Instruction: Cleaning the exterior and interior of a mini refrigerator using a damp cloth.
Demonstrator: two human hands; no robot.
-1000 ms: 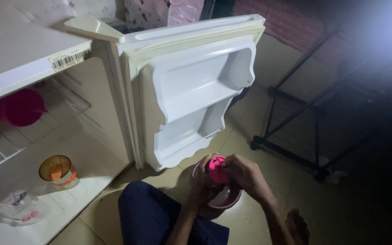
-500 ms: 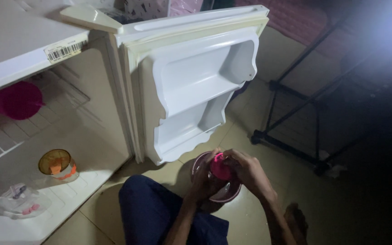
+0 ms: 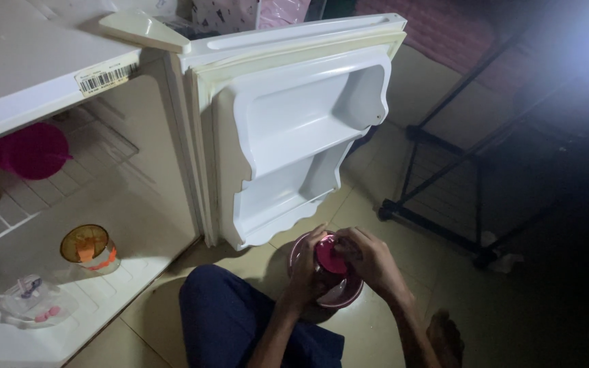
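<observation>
A small pink round object (image 3: pixel 330 256) sits between both my hands over a pinkish bowl (image 3: pixel 343 294) on the tiled floor. My left hand (image 3: pixel 306 272) wraps the object and the bowl's near side from the left. My right hand (image 3: pixel 369 262) grips the pink object from the right, fingers curled on its top. What the object is exactly I cannot tell in the dim light. My knee in dark blue trousers (image 3: pixel 223 313) is just left of the bowl.
A small white fridge stands open at left, its door (image 3: pixel 294 129) swung out above my hands with bare shelves. Inside are a magenta container (image 3: pixel 35 150), an orange-lidded jar (image 3: pixel 88 249) and a clear lidded box (image 3: pixel 32 303). A black metal rack (image 3: pixel 472 177) stands at right.
Both hands stay on the pink object over the bowl, turning it slightly; the view has shifted a little.
</observation>
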